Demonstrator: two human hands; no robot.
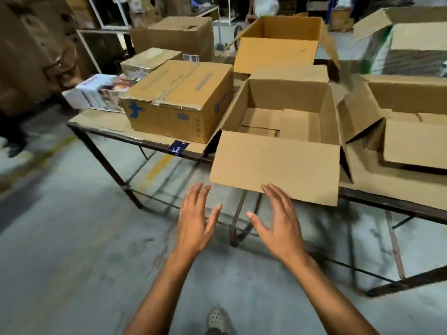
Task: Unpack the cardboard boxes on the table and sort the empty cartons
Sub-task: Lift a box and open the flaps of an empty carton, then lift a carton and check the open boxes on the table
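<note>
Head view: left hand (194, 218) and right hand (278, 221) spread, empty; open box (275, 165) still holds cartons, taped box (179, 102) unopened

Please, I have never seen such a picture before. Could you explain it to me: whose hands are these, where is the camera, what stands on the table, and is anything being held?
There is no machine here. One camera is worn on a person's head and looks forward and down, so you see that person's own arms. The left hand and right hand are open, with fingers spread, and hold nothing. They are held out toward the front flap of an open box, which hangs over the edge of the table. Inside that box only flat cardboard pieces show. To its left stands a taped closed box, then a white printed carton. A rear open box stands behind it, and a right-hand open box beside it.
</note>
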